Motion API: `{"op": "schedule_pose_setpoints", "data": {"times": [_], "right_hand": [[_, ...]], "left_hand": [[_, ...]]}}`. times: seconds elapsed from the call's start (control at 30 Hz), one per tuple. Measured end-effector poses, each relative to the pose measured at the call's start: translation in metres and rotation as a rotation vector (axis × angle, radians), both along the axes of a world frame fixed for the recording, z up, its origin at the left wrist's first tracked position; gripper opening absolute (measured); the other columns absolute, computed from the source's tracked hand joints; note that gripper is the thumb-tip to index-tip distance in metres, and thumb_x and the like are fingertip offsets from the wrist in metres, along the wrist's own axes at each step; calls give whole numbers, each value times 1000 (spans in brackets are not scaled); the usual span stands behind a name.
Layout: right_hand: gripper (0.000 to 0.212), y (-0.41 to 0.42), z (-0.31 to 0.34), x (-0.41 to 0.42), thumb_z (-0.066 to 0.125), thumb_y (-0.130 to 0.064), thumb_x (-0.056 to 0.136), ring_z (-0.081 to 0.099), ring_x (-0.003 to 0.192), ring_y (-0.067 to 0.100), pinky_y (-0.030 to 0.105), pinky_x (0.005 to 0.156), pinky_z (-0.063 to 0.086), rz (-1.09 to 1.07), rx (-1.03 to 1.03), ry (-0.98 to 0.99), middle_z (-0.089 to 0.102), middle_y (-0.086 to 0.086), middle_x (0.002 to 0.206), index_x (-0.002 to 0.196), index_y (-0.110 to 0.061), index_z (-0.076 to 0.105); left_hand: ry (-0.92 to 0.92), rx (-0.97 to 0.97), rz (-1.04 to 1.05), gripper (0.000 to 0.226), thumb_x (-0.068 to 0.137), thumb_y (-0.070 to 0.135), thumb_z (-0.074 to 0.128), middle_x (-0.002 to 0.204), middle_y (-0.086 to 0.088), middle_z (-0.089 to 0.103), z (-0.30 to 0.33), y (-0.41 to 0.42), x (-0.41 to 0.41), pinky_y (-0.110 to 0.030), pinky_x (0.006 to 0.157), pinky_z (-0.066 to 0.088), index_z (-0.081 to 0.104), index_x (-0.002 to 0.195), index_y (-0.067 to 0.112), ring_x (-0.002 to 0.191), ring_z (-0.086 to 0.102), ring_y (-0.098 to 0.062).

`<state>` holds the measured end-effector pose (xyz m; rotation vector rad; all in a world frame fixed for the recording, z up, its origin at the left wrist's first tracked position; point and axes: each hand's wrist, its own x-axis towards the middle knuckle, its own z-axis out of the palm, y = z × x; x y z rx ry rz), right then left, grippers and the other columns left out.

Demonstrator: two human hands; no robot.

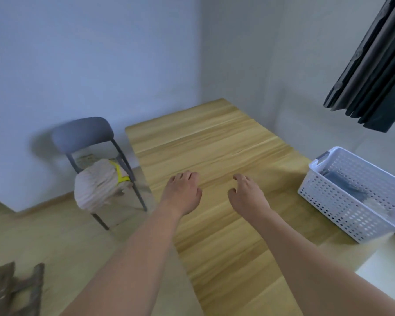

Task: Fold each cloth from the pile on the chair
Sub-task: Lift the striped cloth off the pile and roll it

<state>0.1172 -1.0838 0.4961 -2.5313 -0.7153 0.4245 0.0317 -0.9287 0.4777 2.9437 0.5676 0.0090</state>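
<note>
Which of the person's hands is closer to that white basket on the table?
The right hand. It hovers over the wooden table, with the white basket off to its right. The left hand is farther away, on the chair side.

A white perforated basket point(342, 201) sits on the wooden table point(214, 144), dark curtain point(372, 71) above.

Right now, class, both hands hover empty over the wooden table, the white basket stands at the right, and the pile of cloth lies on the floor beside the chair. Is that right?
Not quite. The head view shows the pile of cloth lying on the seat of the chair, not on the floor. The rest stands: left hand and right hand are empty over the wooden table, and the white basket is at the right.
</note>
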Motion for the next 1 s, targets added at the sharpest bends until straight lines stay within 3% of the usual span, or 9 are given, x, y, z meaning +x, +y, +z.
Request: {"op": "schedule_pose_setpoints", "data": {"times": [0.33,0.53,0.87,1.0], "right_hand": [[55,177,17,-127,40,-13,93,42,128,24,30,92,38,-1,80,4,38,5,146,147,-14,29],[52,267,14,-158,41,-16,94,42,130,24,32,100,37,34,44,-53,40,6,146,145,-12,33],[44,474,-25,-243,43,-17,94,43,129,20,28,103,35,79,84,81,45,3,141,138,-14,42],[46,527,-32,-240,43,-15,94,40,133,19,28,106,33,59,54,172,42,3,145,140,-14,41]], "left_hand": [[32,23,10,44,98,31,37,141,-7,46,19,198,-128,-40,105,36,41,138,14,128,42,-27],[-106,-26,110,39,97,28,38,133,-7,51,25,283,-179,-39,99,39,46,132,14,120,46,-27],[59,-91,156,41,97,28,38,137,-7,47,-9,497,-262,-41,102,38,43,135,15,124,44,-28],[161,-147,143,43,97,28,37,140,-7,44,-23,557,-266,-40,101,40,40,138,15,123,44,-27]]}}
